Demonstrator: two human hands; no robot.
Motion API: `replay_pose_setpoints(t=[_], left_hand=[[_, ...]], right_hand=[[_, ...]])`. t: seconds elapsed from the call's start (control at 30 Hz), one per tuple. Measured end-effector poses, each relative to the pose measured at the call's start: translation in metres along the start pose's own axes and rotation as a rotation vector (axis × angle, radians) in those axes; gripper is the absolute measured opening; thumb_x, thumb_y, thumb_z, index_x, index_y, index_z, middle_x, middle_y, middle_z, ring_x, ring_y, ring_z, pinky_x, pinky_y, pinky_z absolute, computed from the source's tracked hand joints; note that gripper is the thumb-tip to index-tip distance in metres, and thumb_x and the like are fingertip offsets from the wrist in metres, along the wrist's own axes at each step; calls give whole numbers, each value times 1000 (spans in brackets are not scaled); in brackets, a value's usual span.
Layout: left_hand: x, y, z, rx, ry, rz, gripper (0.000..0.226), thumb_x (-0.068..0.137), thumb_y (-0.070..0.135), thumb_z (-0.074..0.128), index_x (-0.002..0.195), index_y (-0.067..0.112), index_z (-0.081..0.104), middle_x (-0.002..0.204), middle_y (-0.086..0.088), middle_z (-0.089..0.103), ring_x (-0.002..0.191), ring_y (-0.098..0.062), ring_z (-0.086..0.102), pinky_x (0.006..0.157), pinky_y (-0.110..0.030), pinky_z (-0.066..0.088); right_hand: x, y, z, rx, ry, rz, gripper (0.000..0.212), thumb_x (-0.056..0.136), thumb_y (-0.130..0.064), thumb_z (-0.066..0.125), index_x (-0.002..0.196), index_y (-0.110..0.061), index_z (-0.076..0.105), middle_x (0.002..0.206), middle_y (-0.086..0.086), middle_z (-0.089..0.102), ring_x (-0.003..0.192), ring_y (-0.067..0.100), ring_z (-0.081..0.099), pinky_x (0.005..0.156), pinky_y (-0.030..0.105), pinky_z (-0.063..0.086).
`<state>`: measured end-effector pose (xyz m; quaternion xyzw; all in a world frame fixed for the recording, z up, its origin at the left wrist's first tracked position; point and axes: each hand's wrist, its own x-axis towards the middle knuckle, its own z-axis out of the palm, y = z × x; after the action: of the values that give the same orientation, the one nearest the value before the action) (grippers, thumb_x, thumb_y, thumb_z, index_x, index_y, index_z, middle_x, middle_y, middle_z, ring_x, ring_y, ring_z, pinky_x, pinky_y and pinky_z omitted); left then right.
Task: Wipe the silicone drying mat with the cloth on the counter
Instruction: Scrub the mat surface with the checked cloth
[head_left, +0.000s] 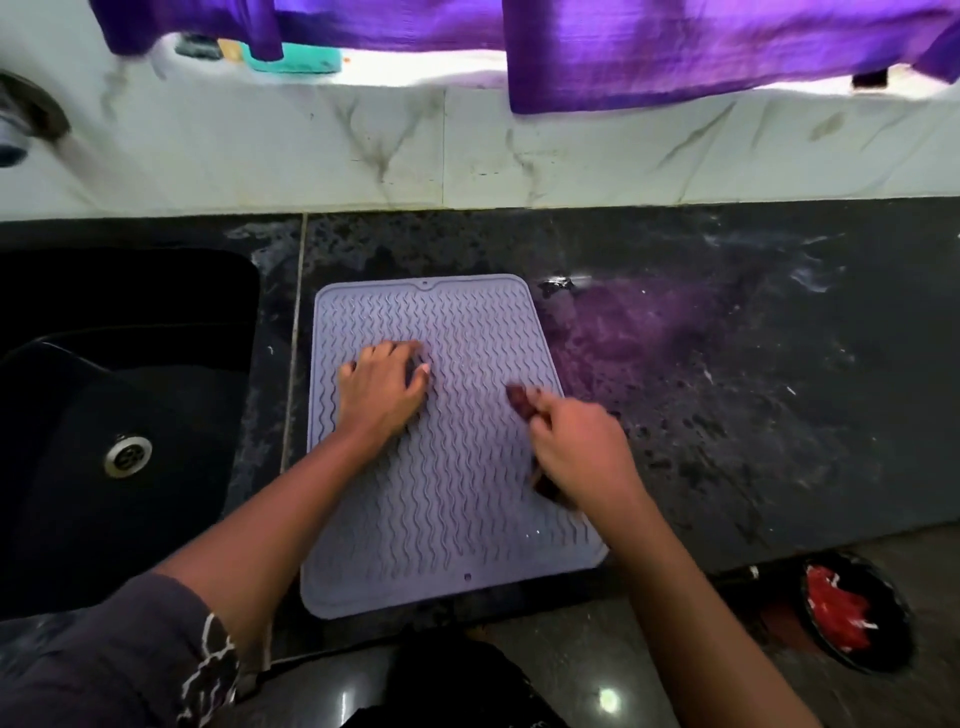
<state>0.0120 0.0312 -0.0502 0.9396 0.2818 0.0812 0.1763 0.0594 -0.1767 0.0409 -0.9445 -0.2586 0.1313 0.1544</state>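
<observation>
Head view: silicone drying mat (452, 467) flat at bench (727, 364) front edge, beside sink (124, 415). Likely floppy, light, prone to sliding. Left hand (382, 387) pins it, fingers spread. Right hand (582, 452), fingers clamped on dark cloth (522, 402), at mat's right side.

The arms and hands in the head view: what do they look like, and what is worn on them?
Both forearms are bare, and the left hand and right hand wear no gloves. No rings or watch can be made out. The left upper arm has a short dark grey sleeve with a white pattern along its edge. No sleeve shows on the right arm.
</observation>
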Motion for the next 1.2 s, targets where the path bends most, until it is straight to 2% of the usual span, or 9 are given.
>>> replay_pose_setpoints(t=[0.13, 0.2, 0.27, 0.33, 0.47, 0.73, 0.83, 0.97, 1.2], left_hand=[[35, -14, -2, 47, 15, -40, 49, 93, 41, 46, 138, 22, 42, 139, -6, 46, 129, -27, 39, 106, -47, 27], [49, -20, 1, 65, -17, -86, 55, 94, 43, 43, 143, 21, 35, 148, -8, 37, 136, -29, 32, 112, -51, 23], [57, -24, 6, 91, -40, -115, 57, 96, 47, 36, 146, 21, 28, 154, -9, 27, 143, -28, 22, 116, -52, 15], [59, -24, 12, 126, -45, -123, 59, 97, 49, 28, 149, 22, 22, 158, -8, 20, 146, -26, 13, 117, -51, 7], [58, -25, 18, 116, -27, -146, 61, 97, 51, 24, 151, 25, 16, 160, -4, 12, 148, -22, 5, 117, -48, -1], [62, -26, 21, 117, -25, -148, 62, 96, 54, 24, 151, 27, 14, 161, -2, 10, 148, -21, 3, 117, -47, -1], [61, -26, 21, 115, -20, -146, 62, 96, 54, 24, 151, 27, 13, 161, -2, 10, 148, -21, 3, 117, -47, -1], [60, -26, 21, 133, -22, -140, 62, 96, 54, 23, 151, 26, 13, 161, -3, 10, 148, -22, 4, 117, -48, 0], [59, -24, 20, 136, -31, -139, 63, 96, 54, 22, 151, 25, 13, 161, -3, 11, 148, -22, 4, 117, -48, 0]], right_hand=[[98, -40, 8, 127, 155, -69, 28, 92, -20, 43, 111, -16, 64, 94, 10, 67, 97, 30, 55, 86, 38, 47], [143, -57, 23, 82, 200, -142, 30, 93, -22, 43, 115, -13, 61, 110, 11, 64, 109, 31, 49, 90, 38, 39], [174, -63, 51, -50, 135, -176, 46, 94, -32, 40, 136, -15, 45, 141, 12, 46, 129, 32, 35, 102, 43, 31], [190, -60, 79, -147, 59, -198, 61, 94, -43, 36, 149, -19, 24, 157, 8, 19, 144, 29, 12, 112, 51, 14], [205, -49, 97, -110, 43, -218, 67, 94, -46, 34, 151, -19, 13, 160, 6, 5, 146, 26, -2, 116, 48, 3], [166, -41, 90, -143, 47, -299, 59, 98, -27, 32, 150, -6, 14, 158, 13, 11, 147, 26, 3, 117, 34, -2], [145, -35, 90, -157, 47, -288, 58, 98, -29, 33, 150, -7, 18, 157, 12, 17, 146, 28, 9, 117, 36, 3], [156, -47, 93, -181, -2, -206, 62, 96, -34, 33, 150, -12, 14, 159, 10, 12, 146, 32, 5, 115, 47, 14], [146, -42, 87, -128, -33, -227, 59, 99, -31, 30, 151, -11, 12, 159, 9, 10, 146, 29, 3, 117, 42, 8]])
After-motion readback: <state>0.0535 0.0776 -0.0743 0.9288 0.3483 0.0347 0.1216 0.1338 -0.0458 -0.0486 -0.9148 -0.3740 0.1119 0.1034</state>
